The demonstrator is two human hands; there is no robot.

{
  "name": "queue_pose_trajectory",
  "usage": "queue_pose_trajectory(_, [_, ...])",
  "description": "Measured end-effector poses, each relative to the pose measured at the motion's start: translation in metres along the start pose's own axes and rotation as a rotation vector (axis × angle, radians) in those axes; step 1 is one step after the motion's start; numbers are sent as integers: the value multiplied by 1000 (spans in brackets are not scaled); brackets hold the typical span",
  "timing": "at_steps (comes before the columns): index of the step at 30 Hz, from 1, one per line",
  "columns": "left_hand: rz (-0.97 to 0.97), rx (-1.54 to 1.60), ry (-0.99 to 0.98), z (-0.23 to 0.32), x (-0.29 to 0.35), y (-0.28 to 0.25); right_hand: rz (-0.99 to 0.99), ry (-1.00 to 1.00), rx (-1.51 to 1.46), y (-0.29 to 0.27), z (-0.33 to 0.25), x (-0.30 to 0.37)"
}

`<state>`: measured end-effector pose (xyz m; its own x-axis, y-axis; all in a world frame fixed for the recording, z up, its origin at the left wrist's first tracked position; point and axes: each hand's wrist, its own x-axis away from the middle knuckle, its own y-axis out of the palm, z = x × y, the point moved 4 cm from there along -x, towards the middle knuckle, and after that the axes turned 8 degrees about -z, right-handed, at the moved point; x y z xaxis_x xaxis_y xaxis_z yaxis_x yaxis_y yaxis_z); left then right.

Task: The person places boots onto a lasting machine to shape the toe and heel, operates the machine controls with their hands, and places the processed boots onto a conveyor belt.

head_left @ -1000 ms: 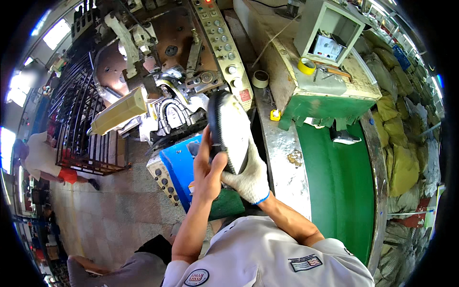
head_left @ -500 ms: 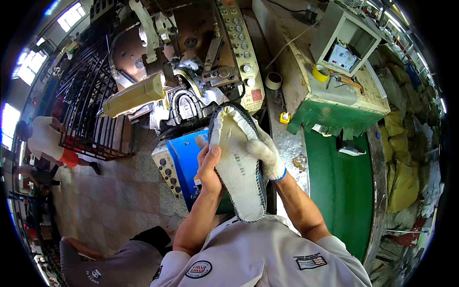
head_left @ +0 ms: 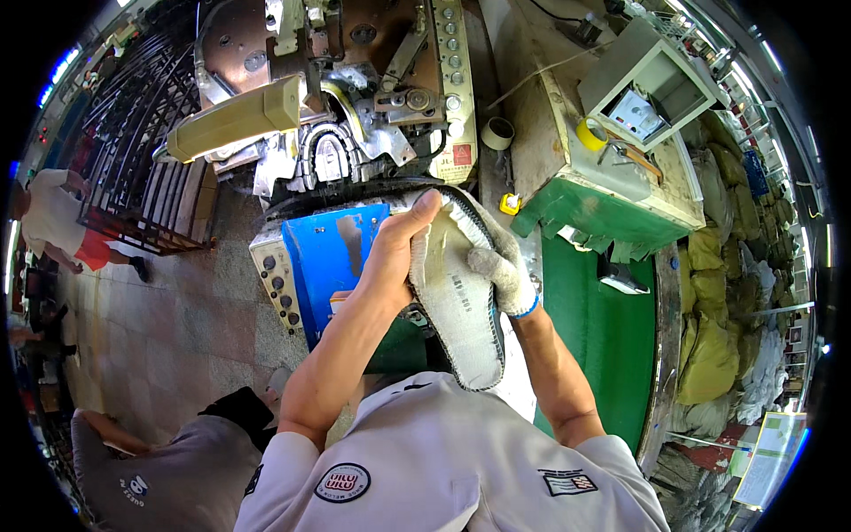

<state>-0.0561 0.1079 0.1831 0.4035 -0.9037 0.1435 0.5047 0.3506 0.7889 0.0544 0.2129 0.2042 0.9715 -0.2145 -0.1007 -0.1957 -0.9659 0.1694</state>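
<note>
Holding a shoe upper (head_left: 461,306) in the air between them, the two hands are clamped on its opposite edges, with nothing else carrying it. The sole side faces up. Its long axis runs roughly away from the body: the wider, pleated end points forward and slightly left, and the narrower end comes back close to the shirt front (head_left: 443,452). The bare left hand (head_left: 396,250) grips the left edge of the wide end, thumb along the rim, its fingers mostly hidden underneath. The gloved right hand (head_left: 505,270) has the right edge farther back, its thumb folded over the pale sole side.

Ahead and to the left of the wide end stand the curved metal pads (head_left: 328,158) of a machine, apart from the upper; the left hand is the nearer one to them. Below and left of the upper lies a blue panel (head_left: 306,257). To the right, a bench (head_left: 541,133) carries a yellow tape roll (head_left: 591,135) near its left edge. Past its green-draped near edge runs a green belt (head_left: 585,328) with a dark shoe (head_left: 623,277) on it.
</note>
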Motion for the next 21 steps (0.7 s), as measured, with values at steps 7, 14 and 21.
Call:
queue_pose_trajectory(7, [33, -126, -31, -9, -2, 0, -13, 54, 5, -9, 10, 12])
queue_pose_trajectory(14, [-34, -138, -162, -13, -18, 0, 36, 74, 134, -12, -2, 15])
queue_pose_trajectory(21, [45, -222, -86, -34, -22, 2, 11, 58, 177, -35, 17, 29])
